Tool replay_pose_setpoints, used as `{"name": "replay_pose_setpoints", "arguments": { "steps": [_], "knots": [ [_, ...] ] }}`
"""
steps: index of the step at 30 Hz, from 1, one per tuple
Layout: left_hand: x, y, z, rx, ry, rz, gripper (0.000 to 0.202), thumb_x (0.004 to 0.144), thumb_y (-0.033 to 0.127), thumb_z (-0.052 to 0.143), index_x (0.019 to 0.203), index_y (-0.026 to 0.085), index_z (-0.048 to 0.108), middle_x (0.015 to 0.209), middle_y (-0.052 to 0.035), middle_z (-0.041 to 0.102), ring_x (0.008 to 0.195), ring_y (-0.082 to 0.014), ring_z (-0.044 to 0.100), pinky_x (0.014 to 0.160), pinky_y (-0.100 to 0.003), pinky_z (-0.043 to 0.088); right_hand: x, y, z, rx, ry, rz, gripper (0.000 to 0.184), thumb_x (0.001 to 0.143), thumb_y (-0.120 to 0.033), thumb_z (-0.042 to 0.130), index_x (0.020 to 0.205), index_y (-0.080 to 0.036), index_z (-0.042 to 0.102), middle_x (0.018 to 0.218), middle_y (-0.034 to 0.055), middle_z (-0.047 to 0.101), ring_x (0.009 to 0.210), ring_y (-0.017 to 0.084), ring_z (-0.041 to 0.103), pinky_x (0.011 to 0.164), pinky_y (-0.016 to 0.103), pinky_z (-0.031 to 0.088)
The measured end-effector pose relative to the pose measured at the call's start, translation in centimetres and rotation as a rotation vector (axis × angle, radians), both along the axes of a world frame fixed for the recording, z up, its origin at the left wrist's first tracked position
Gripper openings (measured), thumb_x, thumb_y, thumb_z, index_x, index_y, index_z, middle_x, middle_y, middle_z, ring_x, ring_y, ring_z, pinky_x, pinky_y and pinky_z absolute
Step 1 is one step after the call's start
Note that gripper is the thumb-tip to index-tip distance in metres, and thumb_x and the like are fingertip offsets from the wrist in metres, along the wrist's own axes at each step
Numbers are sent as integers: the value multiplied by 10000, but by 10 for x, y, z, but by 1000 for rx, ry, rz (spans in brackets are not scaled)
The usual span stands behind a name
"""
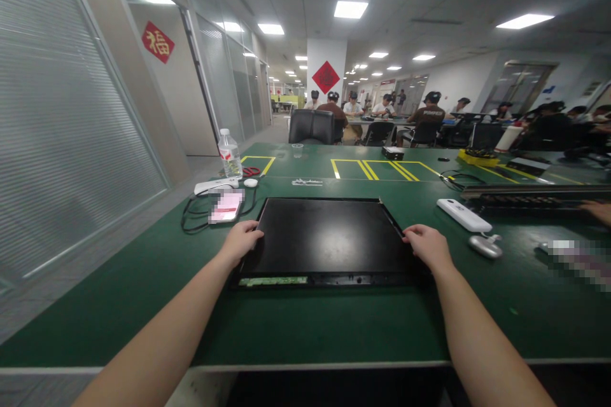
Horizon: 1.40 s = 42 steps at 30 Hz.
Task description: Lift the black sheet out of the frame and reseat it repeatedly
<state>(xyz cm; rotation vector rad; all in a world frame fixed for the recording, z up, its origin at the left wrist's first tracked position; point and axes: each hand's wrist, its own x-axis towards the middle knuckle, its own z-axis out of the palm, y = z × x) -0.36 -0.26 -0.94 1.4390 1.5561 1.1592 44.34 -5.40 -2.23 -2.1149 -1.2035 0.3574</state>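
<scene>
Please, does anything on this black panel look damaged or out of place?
Yes. The black panel lies flat on the green table, and along its near edge a green circuit strip is bare, as if a cover is missing there. The left hand and right hand hold its sides.

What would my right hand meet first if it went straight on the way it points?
The black panel: the right hand already holds its right edge, angled forward and inward, so it would likely just slide across the panel's face.

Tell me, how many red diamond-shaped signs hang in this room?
2: one red diamond sign on the left wall, another on the white pillar; more may be hidden.
</scene>
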Motion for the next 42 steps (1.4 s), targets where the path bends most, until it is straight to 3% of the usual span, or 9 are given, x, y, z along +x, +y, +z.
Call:
{"name": "replay_pose_setpoints", "arguments": {
  "steps": [9, 24, 31, 34, 37, 42],
  "knots": [
    [-1, 3, -2, 80, 57, -31, 78, 548, 174, 684, 582, 230, 726, 678, -29, 709, 739, -254, 628, 651, -280, 474, 1, 1, -1, 19, -28, 6, 253, 753, -321, 546, 869, -216, 744, 801, 39, 757, 653, 189, 661, 626, 294, 468],
    [-7, 11, -14, 119, 169, -18, 56, 585, 176, 715, 602, 228, 728, 732, -50, 716, 785, -265, 661, 687, -293, 493, -1, -1, 1, -12, 2, -3, 263, 757, -322, 540, 894, -231, 745, 837, 38, 757, 654, 180, 653, 625, 282, 473],
    [-9, 13, -13, 108, 170, 15, 90, 538, 167, 748, 579, 234, 705, 861, -74, 733, 981, -323, 658, 887, -347, 496, 0, 0, 0, -12, -15, 1, 258, 762, -311, 538, 891, -231, 746, 833, 31, 757, 645, 176, 651, 639, 285, 470],
    [-10, 15, -12, 95, 383, 8, 109, 591, 203, 709, 697, 201, 736, 1048, -104, 727, 1142, -325, 616, 1017, -355, 441, 0, 1, -1, -10, -13, -12, 251, 763, -316, 540, 883, -229, 743, 818, 31, 757, 655, 182, 654, 637, 286, 468],
    [-10, 16, -14, 76, 616, -25, 313, 683, 253, 641, 944, 134, 765, 1232, -146, 660, 1215, -308, 589, 1077, -353, 404, 0, 1, -1, -1, -9, -14, 249, 761, -317, 540, 879, -229, 741, 814, 33, 758, 660, 187, 655, 634, 288, 467],
    [-9, 16, -17, 73, 770, -65, 451, 766, 286, 578, 1135, 76, 729, 1323, -186, 590, 1240, -314, 575, 1108, -370, 389, 0, 1, 0, 0, -1, -12, 248, 758, -310, 536, 874, -229, 740, 815, 35, 757, 657, 190, 655, 645, 299, 468]
  ]
}}
